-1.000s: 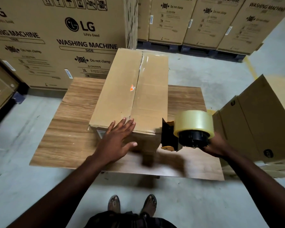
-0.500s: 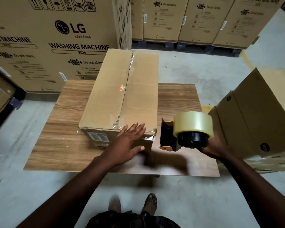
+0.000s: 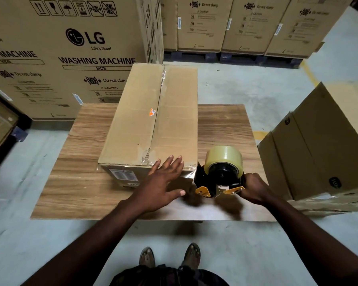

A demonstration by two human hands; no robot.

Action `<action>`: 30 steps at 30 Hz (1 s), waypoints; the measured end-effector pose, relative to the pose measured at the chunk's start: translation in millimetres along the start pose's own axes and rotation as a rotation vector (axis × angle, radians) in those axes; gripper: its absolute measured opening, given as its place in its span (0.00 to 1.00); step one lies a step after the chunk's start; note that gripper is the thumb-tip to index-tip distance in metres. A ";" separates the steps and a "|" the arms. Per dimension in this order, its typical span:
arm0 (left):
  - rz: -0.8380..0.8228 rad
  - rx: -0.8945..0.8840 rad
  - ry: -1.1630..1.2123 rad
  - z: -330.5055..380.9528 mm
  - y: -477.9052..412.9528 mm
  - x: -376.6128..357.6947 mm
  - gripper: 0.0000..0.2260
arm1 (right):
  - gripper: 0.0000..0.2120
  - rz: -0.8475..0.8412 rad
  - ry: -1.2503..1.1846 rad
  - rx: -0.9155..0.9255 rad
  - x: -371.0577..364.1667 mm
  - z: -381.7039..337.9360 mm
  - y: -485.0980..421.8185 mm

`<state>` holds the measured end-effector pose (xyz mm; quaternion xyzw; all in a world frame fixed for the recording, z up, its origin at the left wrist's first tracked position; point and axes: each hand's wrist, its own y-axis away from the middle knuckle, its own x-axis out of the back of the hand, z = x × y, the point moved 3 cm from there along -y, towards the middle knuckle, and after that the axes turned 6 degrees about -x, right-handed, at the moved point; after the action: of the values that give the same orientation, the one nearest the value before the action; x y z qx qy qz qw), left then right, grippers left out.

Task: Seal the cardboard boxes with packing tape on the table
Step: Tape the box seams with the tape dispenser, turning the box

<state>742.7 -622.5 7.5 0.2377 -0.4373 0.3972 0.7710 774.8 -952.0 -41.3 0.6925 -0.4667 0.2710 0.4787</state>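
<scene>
The cardboard box (image 3: 151,124) lies lengthwise across the middle of the table (image 3: 74,182), and I take it as my landmark. Along its top seam a clear strip of tape already runs from the far edge toward me, and it looks folded over the near corner, where the film is wrinkled and shiny. So I judge this box close to sealed: what seems left is pressing down that near end and perhaps cutting the tape free (I cannot tell whether the strip is cut yet).

My left hand (image 3: 163,182) lies spread and flat on the box's near end, fingers (image 3: 170,162) reaching over the top edge just right of the seam, thumb out along the front face; it grips nothing, only presses.

My right hand (image 3: 254,188) is closed around the handle of the tape dispenser (image 3: 219,176), which sits just beside the box's near right corner, its black front nearly touching the cardboard, the roll facing up.

To the right of the box, off the table, stand more brown cartons (image 3: 318,151); those may be still to do.
</scene>
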 end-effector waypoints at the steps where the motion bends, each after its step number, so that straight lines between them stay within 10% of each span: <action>1: -0.001 -0.002 0.000 0.1 -0.1 0.1 0.38 | 0.10 -0.014 -0.025 -0.047 -4.0 3.8 1.7; 7: 0.051 -0.012 -0.063 0.0 0.1 4.7 0.34 | 0.09 -0.149 -1.030 -0.632 -76.6 16.9 10.3; 12: 0.260 0.065 0.163 -12.1 -11.7 25.6 0.20 | 0.12 -0.237 -1.522 -0.708 -104.7 -14.7 -0.9; 14: 0.336 0.072 0.254 -17.0 -20.6 35.2 0.12 | 0.12 -0.185 -1.428 -0.750 -107.1 -15.3 -6.1; 19: 0.274 -0.001 0.237 -28.1 -30.4 42.3 0.09 | 0.28 -0.024 -0.113 -0.505 -69.9 -40.0 6.9; 24: 0.265 -0.054 0.215 -31.7 -28.9 39.4 0.13 | 0.22 0.233 -1.171 -0.071 -72.0 -127.4 2.6; 30: 0.256 -0.116 0.180 -35.9 -26.6 35.8 0.14 | 0.35 0.420 -1.284 -0.093 -114.4 -168.2 4.7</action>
<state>792.8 -597.6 19.7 0.0985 -0.4153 0.4861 0.7625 734.8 -754.2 -67.0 0.5894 -0.7944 -0.1273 0.0732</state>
